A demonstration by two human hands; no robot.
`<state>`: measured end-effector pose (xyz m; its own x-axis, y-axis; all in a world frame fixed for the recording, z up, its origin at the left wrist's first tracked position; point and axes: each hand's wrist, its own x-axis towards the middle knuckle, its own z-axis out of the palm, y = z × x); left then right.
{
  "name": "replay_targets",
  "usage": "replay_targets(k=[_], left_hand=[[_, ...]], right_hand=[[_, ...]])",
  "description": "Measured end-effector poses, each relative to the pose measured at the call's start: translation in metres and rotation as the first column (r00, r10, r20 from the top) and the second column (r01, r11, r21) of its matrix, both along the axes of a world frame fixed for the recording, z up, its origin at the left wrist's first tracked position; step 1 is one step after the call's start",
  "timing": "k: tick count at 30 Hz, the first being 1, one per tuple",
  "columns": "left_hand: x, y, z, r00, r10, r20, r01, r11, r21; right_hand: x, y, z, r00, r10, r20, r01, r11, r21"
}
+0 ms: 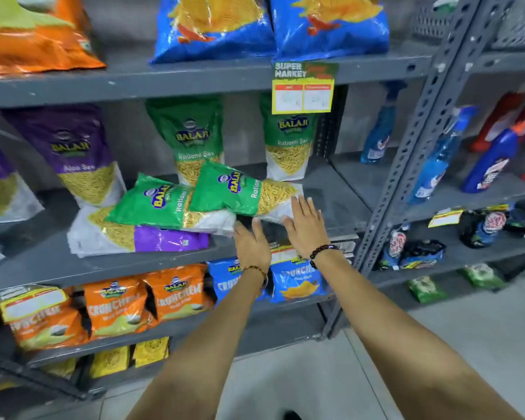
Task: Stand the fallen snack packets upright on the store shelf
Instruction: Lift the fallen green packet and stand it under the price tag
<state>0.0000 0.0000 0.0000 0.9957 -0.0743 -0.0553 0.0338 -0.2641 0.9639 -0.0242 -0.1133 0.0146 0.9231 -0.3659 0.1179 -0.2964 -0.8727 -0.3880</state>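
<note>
Three snack packets lie fallen on the middle shelf (331,192): a green one (243,192) on the right, a second green one (161,204) left of it, and a purple one (164,241) flat underneath. Behind them stand upright green packets (191,137) (288,147) and a purple packet (79,153). My right hand (305,225) is flat, fingers spread, at the white end of the right green packet, touching or nearly so. My left hand (250,244) hovers at the shelf's front edge just below that packet, fingers apart, holding nothing.
Blue and orange bags fill the top shelf (194,77), which carries a yellow price tag (303,90). Orange and blue packets sit on the shelf below. A grey perforated upright (406,165) separates a neighbouring rack with spray bottles (437,165). Grey tiled floor lies underfoot.
</note>
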Motion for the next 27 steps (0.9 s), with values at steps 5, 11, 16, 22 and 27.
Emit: replay_targets(k=[5, 11, 16, 22, 27], left_hand=[[0.041, -0.050, -0.005, 0.891, 0.170, -0.422, -0.305, 0.911, -0.278], [0.067, -0.078, -0.015, 0.831, 0.141, -0.538, -0.473, 0.690, -0.549], [0.082, -0.089, -0.021, 0.841, 0.148, -0.520, -0.503, 0.567, -0.653], [0.089, -0.093, -0.018, 0.856, 0.101, -0.508, -0.496, 0.437, -0.750], [0.088, -0.079, -0.013, 0.861, 0.099, -0.499, -0.476, 0.504, -0.721]], right_hand=[[0.052, -0.060, -0.002, 0.992, 0.076, -0.100, -0.063, 0.990, 0.126], [0.104, -0.085, 0.004, 0.979, 0.168, -0.119, -0.136, 0.961, 0.239], [0.138, -0.094, 0.007, 0.943, 0.259, -0.208, -0.202, 0.944, 0.260], [0.143, -0.095, 0.000, 0.949, 0.217, -0.230, -0.154, 0.952, 0.266], [0.127, -0.103, 0.002, 0.978, 0.146, -0.151, -0.069, 0.902, 0.426]])
